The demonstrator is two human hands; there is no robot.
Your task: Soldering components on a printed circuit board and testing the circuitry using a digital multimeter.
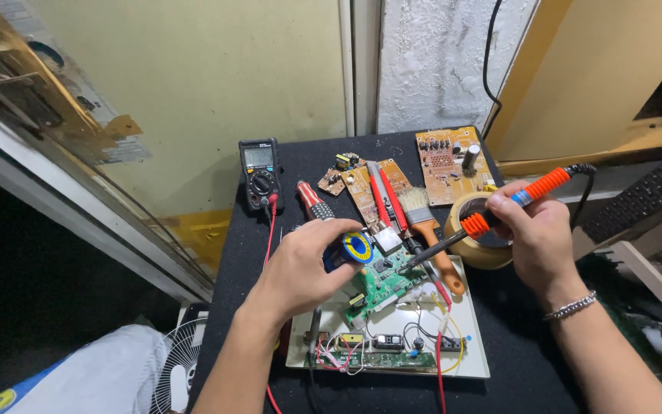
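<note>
Head view: a soldering iron (499,211) with orange grip is gripped by the fingers of the right hand (534,238), tip lowered to the green circuit board (381,284). A solder spool (355,249) is clasped in the closed left hand (300,268) just above the board, which rests in a white open casing (469,360) on the black tabletop (522,368). A steady tip and briefly fed solder are judged best.

Black multimeter (260,172) at bench rear, paintbrush (428,222) beside tape roll (475,230), brown boards (450,163) behind (one carries a cylindrical capacitor).
</note>
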